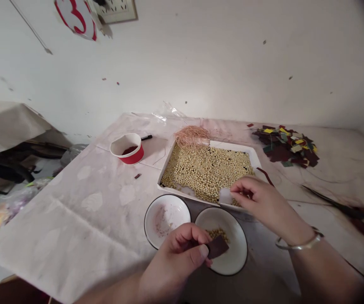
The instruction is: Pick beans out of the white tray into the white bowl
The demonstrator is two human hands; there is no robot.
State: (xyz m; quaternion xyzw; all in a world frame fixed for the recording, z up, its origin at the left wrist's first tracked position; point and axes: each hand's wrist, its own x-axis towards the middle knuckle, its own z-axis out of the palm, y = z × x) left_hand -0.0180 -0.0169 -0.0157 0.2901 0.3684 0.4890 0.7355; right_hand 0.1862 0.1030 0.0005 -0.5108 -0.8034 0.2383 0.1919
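Note:
My left hand [177, 257] is closed in a pinch on a small dark maroon square piece [217, 246], held over a white bowl [236, 257] with a few beige beads in it. My right hand [260, 199] reaches over the near edge of a white rectangular tray [254, 153] full of beige beads. Its fingers are pinched together beside a small white piece [225, 195]; what they hold is too small to name. A silver bangle [300, 243] sits on my right wrist. A second white bowl [169, 215] with pinkish residue stands to the left.
A red paper cup [128, 148] and a black pen [146, 137] sit at the back left. Pink thread [192, 135] lies bunched behind the tray. A heap of coloured scraps [287, 145] lies at the back right, scissors [349, 209] at the right. A pale cloth [83, 211] covers the table.

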